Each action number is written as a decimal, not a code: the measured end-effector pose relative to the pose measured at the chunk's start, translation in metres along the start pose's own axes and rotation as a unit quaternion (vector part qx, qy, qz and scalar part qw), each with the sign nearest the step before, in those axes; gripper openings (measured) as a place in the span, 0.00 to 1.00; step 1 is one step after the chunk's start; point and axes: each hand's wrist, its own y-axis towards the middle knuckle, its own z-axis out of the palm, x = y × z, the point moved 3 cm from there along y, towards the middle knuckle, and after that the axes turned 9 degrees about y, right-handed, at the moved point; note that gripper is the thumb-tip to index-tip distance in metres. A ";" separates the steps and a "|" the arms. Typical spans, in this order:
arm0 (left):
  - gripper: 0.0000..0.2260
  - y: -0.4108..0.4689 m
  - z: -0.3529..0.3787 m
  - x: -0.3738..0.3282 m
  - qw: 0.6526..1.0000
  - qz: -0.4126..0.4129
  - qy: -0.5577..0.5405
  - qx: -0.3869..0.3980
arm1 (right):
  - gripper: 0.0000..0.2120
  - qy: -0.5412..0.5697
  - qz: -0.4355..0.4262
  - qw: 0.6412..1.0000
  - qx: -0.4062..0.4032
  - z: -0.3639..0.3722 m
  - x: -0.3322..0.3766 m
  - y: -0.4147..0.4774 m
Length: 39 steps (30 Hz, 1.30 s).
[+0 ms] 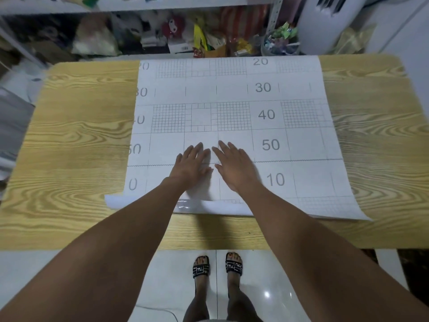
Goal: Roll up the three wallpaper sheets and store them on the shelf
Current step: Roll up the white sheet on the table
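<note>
White gridded wallpaper sheet (pixel 232 117) lies flat, backing up, mid-tabletop (pixel 76 135), running toward the shelf (pixel 162 31) at 12 o'clock. Left hand (pixel 191 164) and right hand (pixel 234 167) press it side by side, fingers straight (near edge curling a bit).

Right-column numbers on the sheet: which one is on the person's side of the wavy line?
The 10, beside the right hand. It alone lies nearer than the wavy line; 20, 30, 40 and 50 sit beyond it.
</note>
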 end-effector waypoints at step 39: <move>0.22 -0.024 -0.019 -0.014 0.997 -0.037 -0.069 0.015 | 0.22 -0.077 -0.150 0.980 -0.106 -0.009 -0.003 -0.043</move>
